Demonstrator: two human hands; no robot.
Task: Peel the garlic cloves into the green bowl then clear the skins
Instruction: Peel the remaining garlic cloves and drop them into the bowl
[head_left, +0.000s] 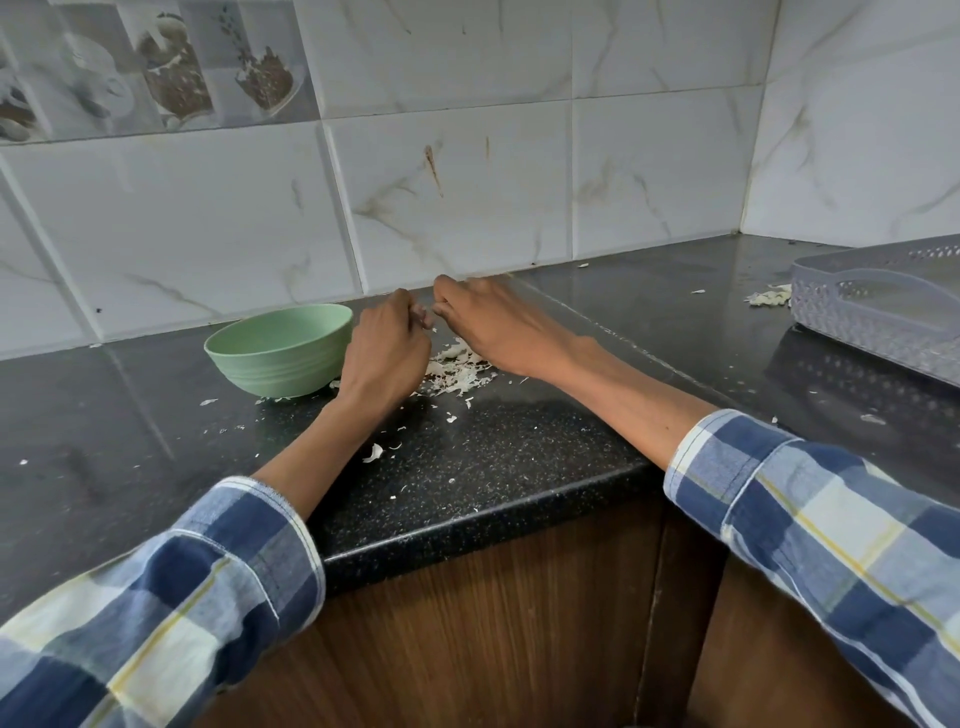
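Left hand (387, 353) and right hand (498, 327) meet fingertip to fingertip above the skin pile (457, 371), curled around something too small and hidden to identify; presumably a garlic clove, though cannot tell. Green bowl (280, 349) just beside the left hand, at its nine o'clock, on the black counter (493, 457). Likely handling: clove small, firm, slick once bared; best pinched at the ends, skin torn from the root tip. Skins papery, weightless, easily scattered; better swept together than picked singly. Grey basket (878, 312) at three o'clock, well apart.
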